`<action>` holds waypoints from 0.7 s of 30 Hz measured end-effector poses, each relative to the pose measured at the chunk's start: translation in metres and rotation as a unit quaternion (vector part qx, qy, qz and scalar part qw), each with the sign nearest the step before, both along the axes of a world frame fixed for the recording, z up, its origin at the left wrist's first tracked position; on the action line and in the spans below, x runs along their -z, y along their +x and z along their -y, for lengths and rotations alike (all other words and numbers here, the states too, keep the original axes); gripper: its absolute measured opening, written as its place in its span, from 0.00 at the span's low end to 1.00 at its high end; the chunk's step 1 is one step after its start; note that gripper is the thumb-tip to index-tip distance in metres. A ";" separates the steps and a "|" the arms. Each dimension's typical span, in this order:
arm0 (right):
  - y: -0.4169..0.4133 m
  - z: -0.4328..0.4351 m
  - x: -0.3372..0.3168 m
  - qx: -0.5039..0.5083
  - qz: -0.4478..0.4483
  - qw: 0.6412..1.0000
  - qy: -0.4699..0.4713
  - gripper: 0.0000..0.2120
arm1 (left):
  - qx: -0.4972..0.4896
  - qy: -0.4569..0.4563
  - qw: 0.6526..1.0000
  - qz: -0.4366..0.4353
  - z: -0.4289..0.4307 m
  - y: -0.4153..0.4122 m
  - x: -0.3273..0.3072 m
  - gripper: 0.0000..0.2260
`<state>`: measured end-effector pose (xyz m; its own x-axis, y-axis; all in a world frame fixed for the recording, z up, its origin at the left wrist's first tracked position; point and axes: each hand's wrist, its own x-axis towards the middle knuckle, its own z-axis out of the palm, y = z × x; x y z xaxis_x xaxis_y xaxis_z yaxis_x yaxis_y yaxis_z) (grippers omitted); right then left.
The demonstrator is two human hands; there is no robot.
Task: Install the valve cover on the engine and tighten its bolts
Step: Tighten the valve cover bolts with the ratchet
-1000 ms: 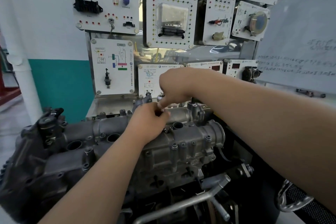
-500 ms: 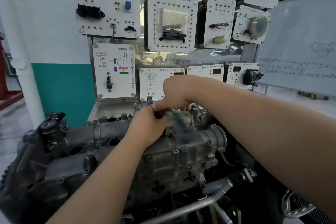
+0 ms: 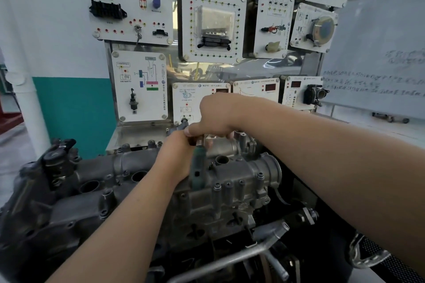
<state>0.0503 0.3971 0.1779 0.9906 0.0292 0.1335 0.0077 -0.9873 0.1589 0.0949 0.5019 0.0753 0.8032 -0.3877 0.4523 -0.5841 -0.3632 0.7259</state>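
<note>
I see valve cover [image 3: 241, 172] seated atop engine [image 3: 202, 218]. At cover's far edge, my left hand [image 3: 177, 156] grips green-handled tool [image 3: 196, 172] and right hand [image 3: 216, 117] fingers curl over tool head. I judge bolt tightening is underway; remaining bolts unclear.

Both forearms reach forward. The left hand [image 3: 177, 156] grips a green-handled tool [image 3: 197, 173]; the right hand [image 3: 217, 117] curls over its top.

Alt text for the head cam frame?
Two bare hands meet over a valve cover on an engine: the right hand curls over the top of a blurred green-handled tool, the left hand beside it. White training panels and a whiteboard stand behind.
</note>
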 end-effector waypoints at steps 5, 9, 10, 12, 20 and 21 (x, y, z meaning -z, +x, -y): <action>-0.003 0.003 -0.018 -0.025 -0.055 0.996 -0.069 0.15 | 0.020 0.039 0.999 0.018 -0.007 -0.001 0.002 0.06; -0.003 0.008 -0.007 -0.048 -0.024 0.997 -0.048 0.16 | 0.027 0.044 0.999 -0.005 -0.005 -0.002 0.002 0.08; -0.003 0.006 -0.002 -0.036 -0.019 0.998 -0.048 0.19 | 0.021 0.050 0.999 0.002 -0.004 -0.001 0.001 0.08; -0.002 0.000 0.002 -0.003 -0.019 0.999 -0.038 0.24 | -0.004 0.074 0.997 0.022 -0.002 0.000 0.001 0.09; 0.000 0.009 -0.014 -0.042 -0.051 0.995 -0.071 0.12 | 0.049 0.045 0.998 -0.022 -0.007 0.000 0.000 0.09; 0.002 0.010 -0.011 -0.042 -0.040 0.996 -0.061 0.11 | 0.044 0.052 0.997 -0.021 -0.006 0.000 0.001 0.09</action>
